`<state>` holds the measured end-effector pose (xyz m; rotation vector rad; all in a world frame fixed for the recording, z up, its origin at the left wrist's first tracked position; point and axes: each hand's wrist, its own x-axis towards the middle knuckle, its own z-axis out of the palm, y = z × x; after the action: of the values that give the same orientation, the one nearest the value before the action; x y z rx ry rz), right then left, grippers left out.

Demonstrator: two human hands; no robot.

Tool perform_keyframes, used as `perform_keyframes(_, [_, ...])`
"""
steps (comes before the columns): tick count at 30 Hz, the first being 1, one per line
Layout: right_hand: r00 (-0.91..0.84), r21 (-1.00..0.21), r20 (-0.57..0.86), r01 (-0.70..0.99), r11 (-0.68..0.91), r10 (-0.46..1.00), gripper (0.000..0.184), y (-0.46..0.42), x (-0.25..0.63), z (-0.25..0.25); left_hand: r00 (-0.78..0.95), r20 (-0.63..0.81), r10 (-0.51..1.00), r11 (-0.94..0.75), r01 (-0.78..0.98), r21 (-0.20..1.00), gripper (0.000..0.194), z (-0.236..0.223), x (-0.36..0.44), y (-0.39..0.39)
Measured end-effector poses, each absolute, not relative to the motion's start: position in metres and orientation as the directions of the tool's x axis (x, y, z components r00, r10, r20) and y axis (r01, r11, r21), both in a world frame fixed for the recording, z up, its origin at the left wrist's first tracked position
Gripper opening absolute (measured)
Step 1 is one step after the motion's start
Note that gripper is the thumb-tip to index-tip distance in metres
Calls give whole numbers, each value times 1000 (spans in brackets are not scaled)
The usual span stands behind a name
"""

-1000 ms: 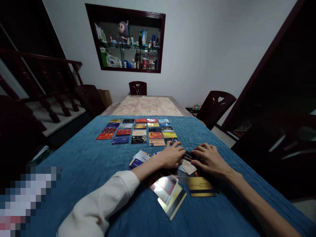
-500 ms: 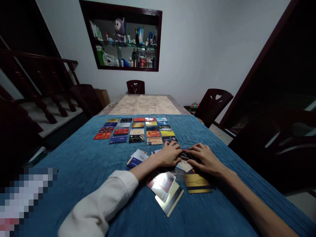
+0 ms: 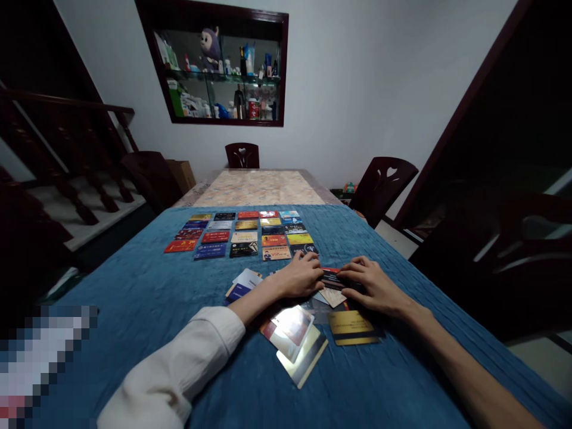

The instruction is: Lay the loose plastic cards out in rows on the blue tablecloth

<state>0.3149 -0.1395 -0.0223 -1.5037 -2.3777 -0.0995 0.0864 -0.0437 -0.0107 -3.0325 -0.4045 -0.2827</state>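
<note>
Both hands rest at a loose pile of plastic cards on the blue cloth. My left hand lies over the pile's left part, fingers apart and bent, tips at the left end of a dark card with a red edge. From the right, my right hand has its fingers on the far side of that black card and its thumb on the near side. Beneath lies a pale patterned card. Nearer me are a gold card, a shiny card and a yellowish striped card.
Beyond the hands, several cards lie face up in rows, among them a black card and a blue card. White and blue cards overlap left of my wrist. The blue cloth covers the table's near part; chairs stand around it.
My hands have moved slightly apart, and more of the black card's red edge shows between them. The view has shifted a little; the rows of cards are unchanged.
</note>
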Motion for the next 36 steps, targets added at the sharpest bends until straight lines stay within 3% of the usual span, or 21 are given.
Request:
perform_keyframes(4, [-400, -126, 358, 875, 468, 844, 27, -140, 314, -21, 956, 188, 225, -965, 246, -95, 28, -5, 86, -43])
perform_keyframes(11, [-394, -140, 432, 859, 492, 811, 28, -138, 317, -25, 944, 265, 198, -974, 221, -59, 25, -6, 84, -38])
perform_keyframes(19, [-326, -82, 591, 886, 456, 738, 26, -126, 321, -40, 916, 315, 247, -969, 229, 95, 23, -7, 83, -30])
perform_keyframes(28, [-271, -98, 641, 900, 426, 718, 26, -122, 319, -48, 885, 336, 322, -937, 248, 244, 27, -12, 82, -25])
perform_keyframes(36, [-190, -149, 646, 918, 367, 739, 34, -119, 312, -50, 850, 368, 378, -917, 290, 273, 27, -19, 83, -21])
